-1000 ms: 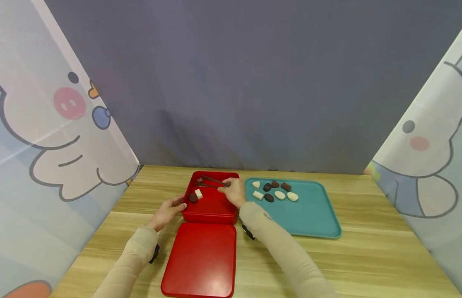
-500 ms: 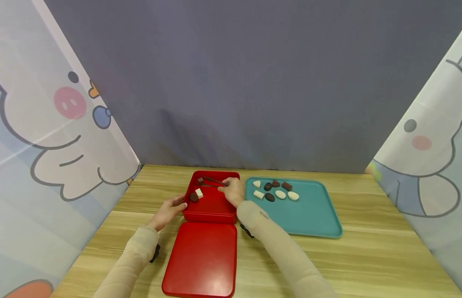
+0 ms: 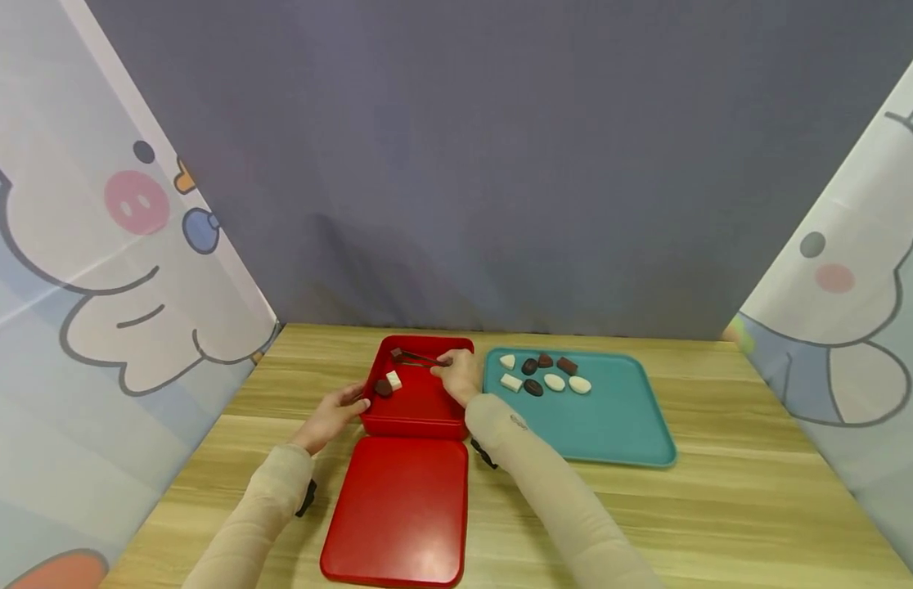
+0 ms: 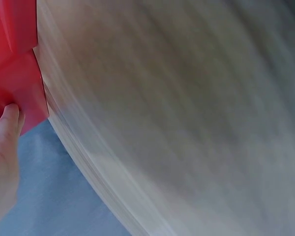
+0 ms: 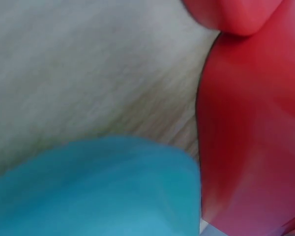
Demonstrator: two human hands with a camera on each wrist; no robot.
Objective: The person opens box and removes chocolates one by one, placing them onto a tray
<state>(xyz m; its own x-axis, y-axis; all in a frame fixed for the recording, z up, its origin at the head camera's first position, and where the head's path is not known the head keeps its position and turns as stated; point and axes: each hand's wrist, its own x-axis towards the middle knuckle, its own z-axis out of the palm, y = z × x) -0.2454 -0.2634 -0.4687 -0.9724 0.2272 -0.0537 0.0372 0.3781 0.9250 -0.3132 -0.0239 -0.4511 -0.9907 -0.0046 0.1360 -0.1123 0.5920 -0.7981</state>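
A pair of dark tongs (image 3: 418,358) is held in the grip of the right hand (image 3: 456,378), whose fingers are curled round its near end; the tips of the tongs are closed on a small brown piece (image 3: 396,354) at the far left corner inside the red box (image 3: 420,404). The left hand (image 3: 333,415) is laid against the left wall of that box, its fingers only loosely bent along the rim and nothing enclosed by them; in the left wrist view a fingertip (image 4: 9,118) is seen touching the red wall. Two more pieces are found on the floor of the box, near its left side: a white block (image 3: 393,380) and, just beside it, a dark round piece (image 3: 383,388). The red lid (image 3: 398,511) is laid flat on the table (image 3: 721,507), directly in front of the box and touching its near edge. To the right of the box, just beside it, a teal tray (image 3: 604,433) is set, and a cluster of white, dark and reddish-brown pieces (image 3: 545,375) is gathered in its far left part. The right wrist view is blurred; only red and teal surfaces and the pale table can be made out there.
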